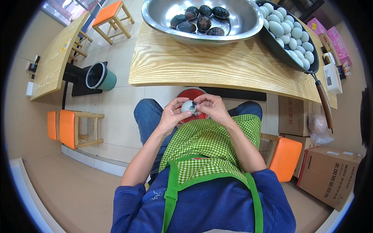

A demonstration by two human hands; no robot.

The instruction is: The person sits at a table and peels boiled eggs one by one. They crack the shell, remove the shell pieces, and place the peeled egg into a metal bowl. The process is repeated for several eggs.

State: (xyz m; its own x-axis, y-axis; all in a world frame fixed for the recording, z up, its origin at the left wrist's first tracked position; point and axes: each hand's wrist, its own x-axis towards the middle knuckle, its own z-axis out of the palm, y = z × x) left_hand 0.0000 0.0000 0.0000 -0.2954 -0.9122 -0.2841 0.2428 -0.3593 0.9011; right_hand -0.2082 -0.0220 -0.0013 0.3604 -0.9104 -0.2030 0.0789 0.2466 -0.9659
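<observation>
I hold a pale egg (188, 106) between both hands over my lap, its shell partly broken with a dark patch showing. My left hand (173, 113) cups it from the left. My right hand (208, 106) pinches at its shell from the right. Under the hands a red bin (190, 94) stands on the floor between my knees. On the wooden table (202, 66) ahead, a steel bowl (159, 19) holds several dark peeled eggs (199, 20). A dark pan (285, 54) to its right is full of pale unpeeled eggs (289, 31).
A green bucket (101, 76) stands on the floor at the left beside another wooden table (54, 58). Orange stools (68, 128) are left and at the right (285, 157). Cardboard boxes (328, 174) sit at the right. I wear a green checked apron (210, 143).
</observation>
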